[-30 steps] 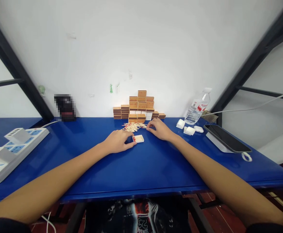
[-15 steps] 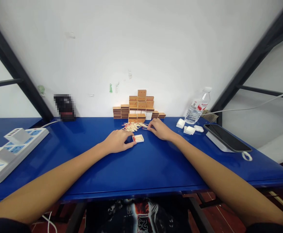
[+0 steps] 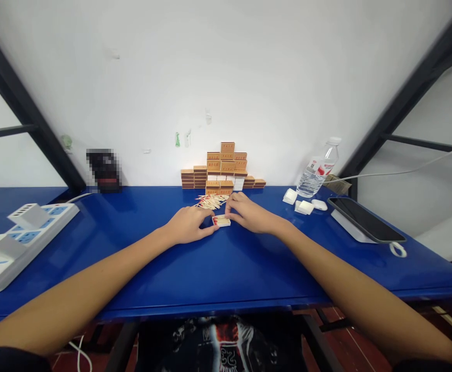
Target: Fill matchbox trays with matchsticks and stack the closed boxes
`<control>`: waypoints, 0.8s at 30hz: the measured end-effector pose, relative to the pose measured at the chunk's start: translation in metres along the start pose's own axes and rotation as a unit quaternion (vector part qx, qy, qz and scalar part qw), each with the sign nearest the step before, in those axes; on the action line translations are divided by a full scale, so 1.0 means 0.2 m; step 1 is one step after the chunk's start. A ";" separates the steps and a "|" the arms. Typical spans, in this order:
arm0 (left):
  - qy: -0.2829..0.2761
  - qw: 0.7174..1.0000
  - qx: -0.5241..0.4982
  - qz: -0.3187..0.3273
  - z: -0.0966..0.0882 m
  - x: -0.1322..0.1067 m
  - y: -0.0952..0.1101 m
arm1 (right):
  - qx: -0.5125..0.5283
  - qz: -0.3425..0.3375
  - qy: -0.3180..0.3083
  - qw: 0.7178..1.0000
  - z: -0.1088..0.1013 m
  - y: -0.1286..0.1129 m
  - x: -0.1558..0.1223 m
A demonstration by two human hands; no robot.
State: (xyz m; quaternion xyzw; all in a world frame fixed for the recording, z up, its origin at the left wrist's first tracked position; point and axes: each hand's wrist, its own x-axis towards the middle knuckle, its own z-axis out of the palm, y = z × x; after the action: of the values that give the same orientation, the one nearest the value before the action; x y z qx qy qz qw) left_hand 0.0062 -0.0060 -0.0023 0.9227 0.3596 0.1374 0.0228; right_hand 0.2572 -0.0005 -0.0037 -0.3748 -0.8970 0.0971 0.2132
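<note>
A small white matchbox tray (image 3: 222,224) lies on the blue table, with red-tipped matches (image 3: 220,220) in it. My left hand (image 3: 190,226) grips the tray's left end between thumb and forefinger. Over the right end, my right hand (image 3: 248,213) is closed in a pinch on matches, their ends mostly hidden by the fingertips. Just behind the tray spreads a loose pile of matches (image 3: 211,201), close to both hands. Stacked matchboxes (image 3: 227,166) stand behind the pile against the wall.
White power strips (image 3: 61,219) lie at the left, near a blurred dark object (image 3: 105,173). On the right are a water bottle (image 3: 318,169), small white pieces (image 3: 304,207), a white earbud case (image 3: 319,205) and a propped phone (image 3: 365,219). The table's front edge (image 3: 226,309) runs before me.
My right hand has moved left and slightly toward me, from the right side of the match pile to the tray's right end. The left hand stays on the tray.
</note>
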 end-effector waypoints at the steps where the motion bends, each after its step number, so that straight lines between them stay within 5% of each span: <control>1: 0.001 1.000 0.000 0.002 0.00 0.00 0.00 | -0.001 -0.001 -0.001 1.000 0.00 -0.01 0.00; 16: -0.004 1.000 0.004 0.001 0.00 0.00 0.01 | 0.026 0.002 0.019 0.999 0.00 -0.02 0.01; 21: -0.002 1.000 0.005 -0.006 0.00 0.00 0.00 | -0.019 0.066 0.155 0.986 -0.03 0.12 0.01; 24: -0.002 1.000 0.004 -0.006 0.00 0.00 0.00 | -0.062 0.093 0.140 0.984 -0.03 0.24 0.00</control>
State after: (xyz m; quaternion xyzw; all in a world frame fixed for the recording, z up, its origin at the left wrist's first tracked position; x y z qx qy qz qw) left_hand 0.0065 -0.0066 -0.0013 0.9208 0.3659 0.1337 0.0207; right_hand 0.2887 0.0333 -0.0144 -0.4787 -0.8242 0.0070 0.3026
